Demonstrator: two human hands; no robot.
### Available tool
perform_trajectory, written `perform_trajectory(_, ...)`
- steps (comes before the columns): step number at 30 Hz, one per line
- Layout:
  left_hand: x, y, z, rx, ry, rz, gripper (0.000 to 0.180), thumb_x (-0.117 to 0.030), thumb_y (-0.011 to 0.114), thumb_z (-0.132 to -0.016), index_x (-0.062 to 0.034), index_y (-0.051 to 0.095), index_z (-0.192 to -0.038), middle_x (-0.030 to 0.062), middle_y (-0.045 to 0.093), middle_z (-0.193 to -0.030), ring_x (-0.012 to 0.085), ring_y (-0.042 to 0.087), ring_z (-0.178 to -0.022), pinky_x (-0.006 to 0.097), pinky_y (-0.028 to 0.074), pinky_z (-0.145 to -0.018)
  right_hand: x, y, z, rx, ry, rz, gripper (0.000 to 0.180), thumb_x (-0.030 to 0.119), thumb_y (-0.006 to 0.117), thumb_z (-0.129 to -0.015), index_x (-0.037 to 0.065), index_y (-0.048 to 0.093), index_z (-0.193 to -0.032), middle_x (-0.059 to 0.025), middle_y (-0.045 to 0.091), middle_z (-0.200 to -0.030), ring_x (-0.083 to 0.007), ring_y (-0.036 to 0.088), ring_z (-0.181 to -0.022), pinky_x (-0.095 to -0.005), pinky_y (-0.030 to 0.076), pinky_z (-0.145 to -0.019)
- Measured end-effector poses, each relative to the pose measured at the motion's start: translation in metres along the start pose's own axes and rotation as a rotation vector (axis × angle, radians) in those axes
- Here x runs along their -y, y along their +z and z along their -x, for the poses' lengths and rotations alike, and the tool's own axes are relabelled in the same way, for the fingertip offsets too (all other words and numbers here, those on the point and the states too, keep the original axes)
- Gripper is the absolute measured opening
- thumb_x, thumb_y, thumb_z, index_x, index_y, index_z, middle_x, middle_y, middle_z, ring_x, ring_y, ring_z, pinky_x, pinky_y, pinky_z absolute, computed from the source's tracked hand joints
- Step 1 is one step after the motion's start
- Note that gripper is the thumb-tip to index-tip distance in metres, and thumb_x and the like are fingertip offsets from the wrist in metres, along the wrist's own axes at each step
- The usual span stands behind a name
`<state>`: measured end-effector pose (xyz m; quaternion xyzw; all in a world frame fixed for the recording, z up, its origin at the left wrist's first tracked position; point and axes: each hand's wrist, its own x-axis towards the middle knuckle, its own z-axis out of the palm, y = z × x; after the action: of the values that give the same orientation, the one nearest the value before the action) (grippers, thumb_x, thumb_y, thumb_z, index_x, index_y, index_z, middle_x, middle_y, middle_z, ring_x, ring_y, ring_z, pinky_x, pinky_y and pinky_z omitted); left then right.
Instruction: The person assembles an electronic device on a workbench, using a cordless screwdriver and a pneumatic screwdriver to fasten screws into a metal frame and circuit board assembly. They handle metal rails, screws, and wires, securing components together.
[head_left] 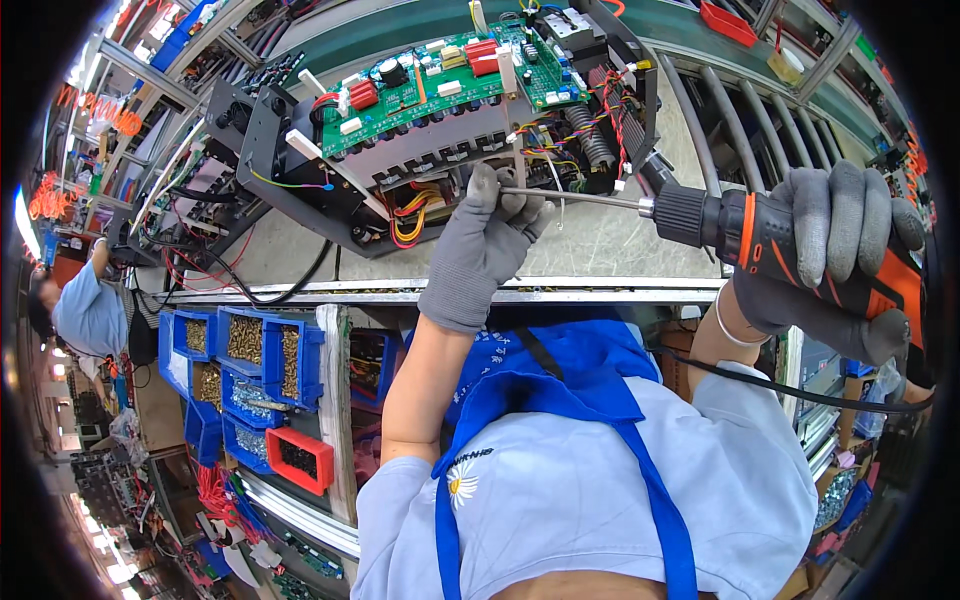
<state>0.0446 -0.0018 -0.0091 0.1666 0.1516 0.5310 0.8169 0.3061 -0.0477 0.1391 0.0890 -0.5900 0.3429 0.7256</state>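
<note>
My right hand [840, 235], in a grey glove, is wrapped round the handle of a black and orange electric screwdriver [735, 225]. Its long thin bit [590, 198] points left. At the bit's tip, the gloved fingers of my left hand [480, 240] are pinched together; whether a screw is between them is hidden. Just beyond both hands lies an open black metal chassis [350, 225]. A green circuit board [420, 95] with red and white parts sits on top of it. Yellow, orange and red wires [412, 215] hang from its near side, by my left hand.
The chassis rests on a grey worktop [600, 245], with metal rollers [735, 125] to its right. Below the edge at left hang blue bins [245, 345] of screws and a red bin [300, 458]. A black cable [800, 390] trails under my right arm. Another person [92, 310] is at far left.
</note>
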Motion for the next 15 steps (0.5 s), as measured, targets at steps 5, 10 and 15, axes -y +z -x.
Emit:
perform_trajectory(5,0.003,0.009,-0.002,-0.047,0.036,0.012,0.024,-0.035,0.068,-0.09,-0.0116,0.066,-0.098,0.0009,0.065,-0.08,0.0234,0.064,-0.089,0.05,0.047,-0.1,0.001,-0.004,-0.005,-0.019,-0.015,-0.018,0.052,0.026,0.084,-0.068,0.003,0.065,-0.11,0.0044,0.053,-0.067,-0.0013,0.054,-0.052,-0.0148,0.059,-0.055)
perform_trajectory(10,0.001,0.023,-0.004,-0.04,0.072,0.012,0.025,-0.035,0.069,-0.089,-0.0104,0.065,-0.095,0.0013,0.063,-0.078,0.0232,0.063,-0.091,0.051,0.047,-0.101,0.006,-0.006,-0.01,0.015,-0.014,-0.026,0.047,0.023,0.085,-0.067,0.005,0.065,-0.106,0.0046,0.053,-0.065,-0.0015,0.055,-0.052,-0.0149,0.059,-0.056)
perform_trajectory(15,0.0,0.026,-0.005,-0.04,0.051,-0.017,0.026,-0.036,0.067,-0.09,-0.0097,0.063,-0.088,0.001,0.06,-0.075,0.0224,0.063,-0.087,0.051,0.049,-0.1,0.009,-0.006,-0.013,0.045,0.001,-0.026,0.041,0.02,0.085,-0.068,0.01,0.066,-0.103,0.0058,0.051,-0.063,-0.0012,0.055,-0.052,-0.0151,0.06,-0.057)
